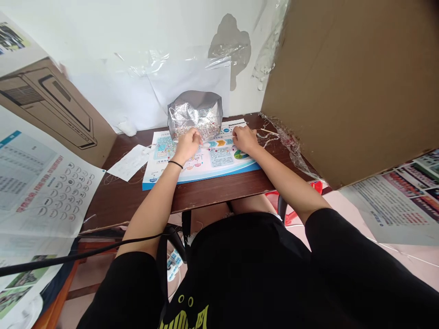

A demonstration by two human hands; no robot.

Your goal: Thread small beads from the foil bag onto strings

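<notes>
My left hand (pixel 188 145), with a black band at the wrist, is closed in a pinch at the front of an open silver foil-lined bag (pixel 195 112). Many small beads (pixel 206 131) lie in the mouth of the bag. What my left fingers hold is too small to make out. To the right, my right hand (pixel 244 138) rests on a printed sheet (pixel 206 171), its fingers bent and drawn together; anything in them is hidden. Between the two hands, small red and clear beads run in a loose line across the sheet.
A white paper slip (pixel 128 162) lies left on the brown table (pixel 212 197). Crumpled clear plastic (pixel 291 148) and thin strands lie at the right. Cardboard panels (pixel 329 82) and a white wall (pixel 130 36) enclose the table. A black cable (pixel 85 251) crosses at lower left.
</notes>
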